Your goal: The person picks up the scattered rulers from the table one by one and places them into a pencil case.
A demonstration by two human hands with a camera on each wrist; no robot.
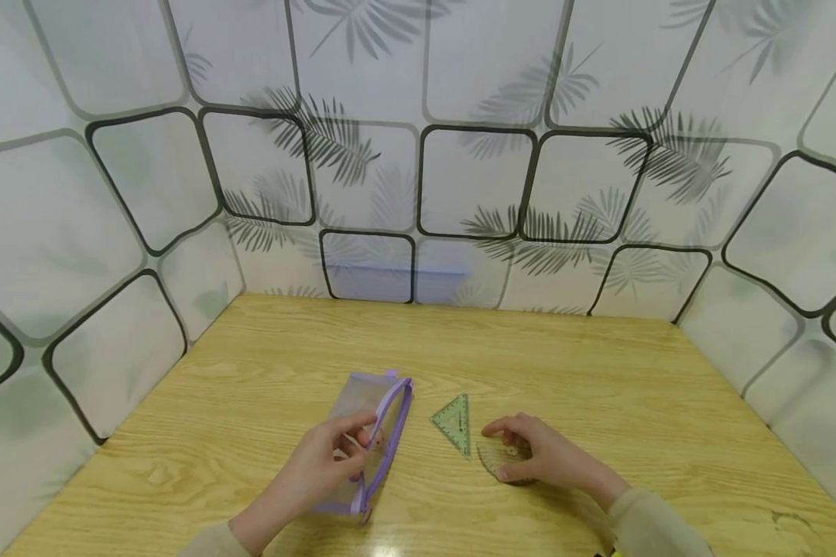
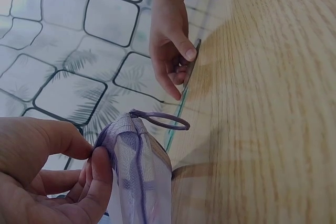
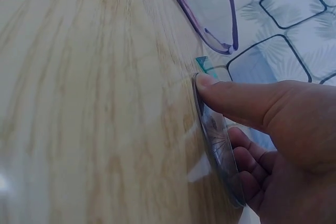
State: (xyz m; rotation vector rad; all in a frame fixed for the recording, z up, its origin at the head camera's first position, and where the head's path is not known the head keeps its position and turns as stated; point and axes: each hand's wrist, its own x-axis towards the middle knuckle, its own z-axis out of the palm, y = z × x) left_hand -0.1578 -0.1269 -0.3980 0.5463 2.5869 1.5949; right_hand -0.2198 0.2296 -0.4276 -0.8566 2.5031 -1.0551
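A see-through mesh pencil pouch [image 1: 344, 396] with purple edging lies on the table, its zipped mouth gaping toward the right. My left hand [image 1: 320, 463] pinches the rim of that mouth between thumb and fingers. In the left wrist view, a purple ring [image 2: 163, 119] hangs off the end of the pouch. My right hand [image 1: 545, 453] grips a clear protractor [image 1: 489, 458], thumb on one face and fingers behind; the right wrist view has the protractor [image 3: 216, 142] tilted up off the wood. Between pouch and protractor lies a green triangular set square [image 1: 464, 435].
The wood-grain table [image 1: 564, 363] meets a patterned covering [image 1: 474, 182] at the back and both sides. Something small and yellow [image 1: 616, 553] shows at the bottom edge, beside the right sleeve.
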